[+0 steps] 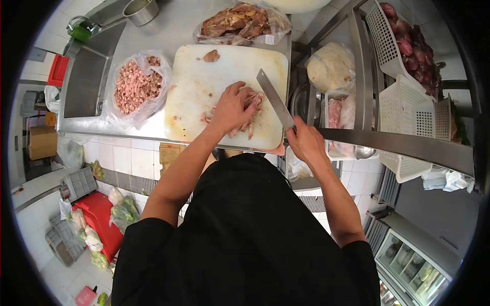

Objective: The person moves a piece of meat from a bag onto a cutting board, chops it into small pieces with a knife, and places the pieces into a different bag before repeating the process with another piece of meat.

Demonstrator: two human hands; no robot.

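Observation:
On the white cutting board (191, 76) lies a pile of sliced meat (252, 109), pale pink and brown. My left hand (234, 108) is over the pile's left side, fingers curled down onto the slices and thumb toward the blade side; the palm hides part of the meat. My right hand (305, 140) grips the handle of a cleaver (275, 98) at the board's right edge. Its broad blade points up and left, just right of the meat and apart from my left hand. A brown meat piece (210, 56) sits near the board's top left.
Left of the board is a plastic bag of diced meat (137, 84), beside a sink (92, 76). Behind the board is a bag of large brown meat pieces (240, 24). A metal rack (362, 76) with white baskets (408, 109) stands close on the right.

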